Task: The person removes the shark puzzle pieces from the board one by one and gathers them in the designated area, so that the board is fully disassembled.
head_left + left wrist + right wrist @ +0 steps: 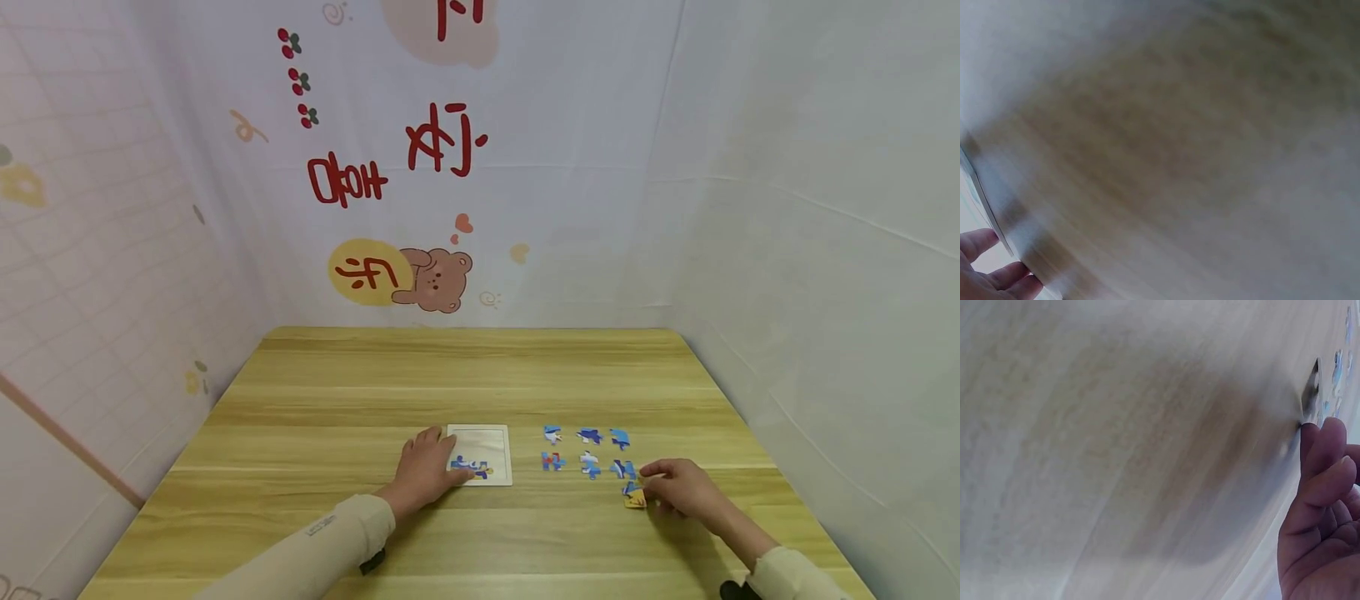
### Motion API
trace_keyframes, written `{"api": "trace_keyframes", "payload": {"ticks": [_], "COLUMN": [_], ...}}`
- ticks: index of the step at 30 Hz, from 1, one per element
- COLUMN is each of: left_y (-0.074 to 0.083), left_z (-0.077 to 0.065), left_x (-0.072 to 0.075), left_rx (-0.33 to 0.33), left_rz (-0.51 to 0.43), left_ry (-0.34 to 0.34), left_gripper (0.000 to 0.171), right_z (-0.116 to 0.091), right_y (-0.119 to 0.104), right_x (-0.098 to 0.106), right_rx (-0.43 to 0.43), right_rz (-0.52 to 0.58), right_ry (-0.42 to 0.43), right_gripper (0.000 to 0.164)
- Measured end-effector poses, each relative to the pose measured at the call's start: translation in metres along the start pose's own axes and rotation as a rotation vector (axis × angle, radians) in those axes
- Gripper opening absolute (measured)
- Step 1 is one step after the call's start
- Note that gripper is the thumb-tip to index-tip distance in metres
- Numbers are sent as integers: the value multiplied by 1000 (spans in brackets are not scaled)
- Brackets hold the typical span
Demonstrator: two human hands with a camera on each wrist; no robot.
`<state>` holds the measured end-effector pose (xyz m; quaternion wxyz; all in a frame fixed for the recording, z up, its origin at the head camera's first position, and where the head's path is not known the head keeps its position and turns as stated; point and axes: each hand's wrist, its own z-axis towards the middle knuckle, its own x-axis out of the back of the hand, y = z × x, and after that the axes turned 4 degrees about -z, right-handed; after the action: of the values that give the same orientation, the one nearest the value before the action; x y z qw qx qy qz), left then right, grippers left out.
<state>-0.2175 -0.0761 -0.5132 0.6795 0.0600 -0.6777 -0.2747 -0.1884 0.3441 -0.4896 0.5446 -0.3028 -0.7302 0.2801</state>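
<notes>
Just beneath the right hand [686,487], whose fingertips pinch a yellow-and-blue cardboard puzzle piece [634,497] on the wooden bench [337,383], a clean lift seems wise while the flat left hand [423,469] steadies the white puzzle frame [487,442].

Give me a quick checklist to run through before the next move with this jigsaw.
1. Left hand steadies the white puzzle tray: ok, resting on its left edge.
2. Right hand has the yellow piece: ok, fingertips on it at the table.
3. Piece lifted: not ok, it looks flat on the table.
4. Loose blue pieces stay apart from the hand: ok.
5. Free slot in tray: ok, upper part bare.
6. Piece orientation: cannot tell.
</notes>
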Motion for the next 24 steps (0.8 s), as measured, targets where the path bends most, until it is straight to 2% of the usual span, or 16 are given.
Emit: {"api": "trace_keyframes", "payload": {"ticks": [8,13,18,24], "left_y": [-1,-2,-4,-7], "left_z": [0,0,-1,-2], "left_x": [1,0,0,4], "left_rx": [2,6,1,-20], "left_rz": [1,-3,-12,-53], "left_ry": [-4,-5,-1,11], "left_gripper": [69,70,71,67], "right_z": [1,5,17,32], "right_y": [-8,-27,-54,-92], "right_x": [-2,-12,-39,-84], "right_rx": [-12,63,124,137], "right_rz": [14,74,109,154], "right_ry": [18,-29,-43,-66], "right_gripper": [31,33,32,27]}}
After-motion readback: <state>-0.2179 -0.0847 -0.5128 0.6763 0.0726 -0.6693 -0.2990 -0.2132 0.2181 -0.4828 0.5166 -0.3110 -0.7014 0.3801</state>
